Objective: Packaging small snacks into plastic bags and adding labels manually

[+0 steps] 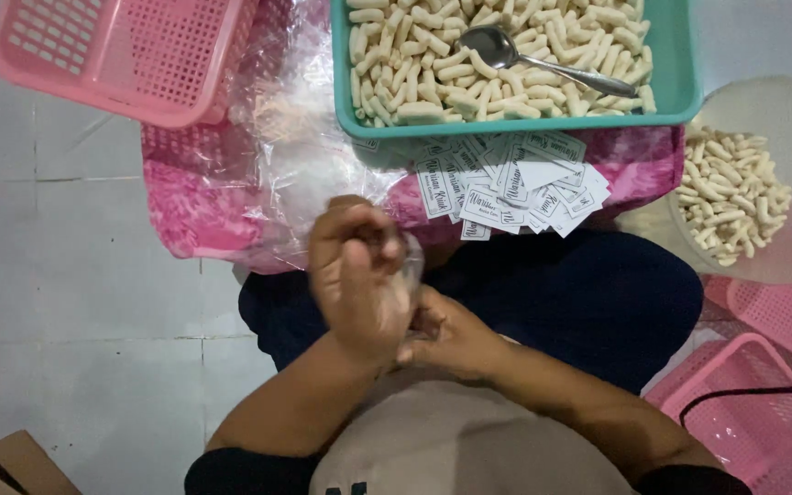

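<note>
Left hand (pixel 355 280) and right hand (pixel 446 335) met over the lap, both closed around a small clear bag (pixel 405 275) of pale snack sticks. Beyond lay paper labels (pixel 515 183) and a teal tray (pixel 680 87) holding a spoon (pixel 543 62).

The left hand (pixel 355 275) is blurring, hiding most of the small clear bag (pixel 405 275) and its contents. The picture's top edge is cutting off the teal tray (pixel 680 82) and pink basket (pixel 121 55); the right edge is cropping the white bowl (pixel 781 110).
</note>
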